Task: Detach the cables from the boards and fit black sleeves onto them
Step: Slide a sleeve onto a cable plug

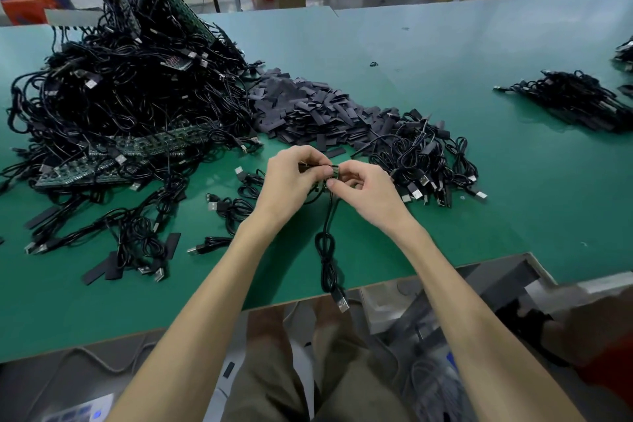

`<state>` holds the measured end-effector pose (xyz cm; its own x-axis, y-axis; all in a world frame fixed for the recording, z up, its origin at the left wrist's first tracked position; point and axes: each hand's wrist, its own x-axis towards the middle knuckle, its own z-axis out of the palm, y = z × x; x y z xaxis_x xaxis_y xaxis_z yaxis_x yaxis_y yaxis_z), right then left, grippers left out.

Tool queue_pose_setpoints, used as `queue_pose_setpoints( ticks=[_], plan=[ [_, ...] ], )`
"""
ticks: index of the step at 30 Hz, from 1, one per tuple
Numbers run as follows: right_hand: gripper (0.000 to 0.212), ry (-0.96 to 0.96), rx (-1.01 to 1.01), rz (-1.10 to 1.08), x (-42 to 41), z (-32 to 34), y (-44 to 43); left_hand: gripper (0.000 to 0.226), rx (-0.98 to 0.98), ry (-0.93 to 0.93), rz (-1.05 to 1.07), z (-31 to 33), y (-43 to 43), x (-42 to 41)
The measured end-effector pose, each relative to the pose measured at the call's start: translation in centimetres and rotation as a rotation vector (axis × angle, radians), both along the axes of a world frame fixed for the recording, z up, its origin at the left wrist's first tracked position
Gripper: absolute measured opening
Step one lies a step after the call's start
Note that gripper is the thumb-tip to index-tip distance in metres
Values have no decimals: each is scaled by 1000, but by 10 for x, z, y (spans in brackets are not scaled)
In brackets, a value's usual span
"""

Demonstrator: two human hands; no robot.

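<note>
Left hand (291, 178) pinches a black sleeve (310, 166), right hand (363, 190) pinches the cable (327, 243) by its green board (334, 172); I'd align them squarely.

Hands: the left hand (291, 178) and right hand (366, 192) are met at frame centre, a small green board (334, 171) pinched between their fingertips.
Cable (328, 250): hung below the hands, its USB plug (342, 302) laid past the near edge of the green table (445, 55).
Upper left: a tangled heap of cables and boards (130, 89) is piled.
Centre: black sleeves (308, 110) are heaped.
Right of hands: loose cables (424, 161) are gathered.
Far right: a cable bundle (575, 99) is laid.
</note>
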<state>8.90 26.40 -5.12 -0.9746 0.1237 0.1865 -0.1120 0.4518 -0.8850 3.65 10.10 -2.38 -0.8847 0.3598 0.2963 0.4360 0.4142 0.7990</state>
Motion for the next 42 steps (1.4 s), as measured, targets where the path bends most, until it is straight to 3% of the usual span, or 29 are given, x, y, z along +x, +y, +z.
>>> queue_pose_setpoints(
  ticks=[24,36,39,42],
  plan=[
    [21,-9,-32,-94,-5,-3,0,11,3,5,41,-13,0,5],
    [24,0,115,-126,-3,-1,-3,5,-29,33,131,-17,6,8],
    [17,-10,26,-134,-2,1,-2,6,-6,44,151,-15,2,8],
    [11,11,-109,-168,0,3,0,6,-119,106,183,-16,-8,4]
  ],
)
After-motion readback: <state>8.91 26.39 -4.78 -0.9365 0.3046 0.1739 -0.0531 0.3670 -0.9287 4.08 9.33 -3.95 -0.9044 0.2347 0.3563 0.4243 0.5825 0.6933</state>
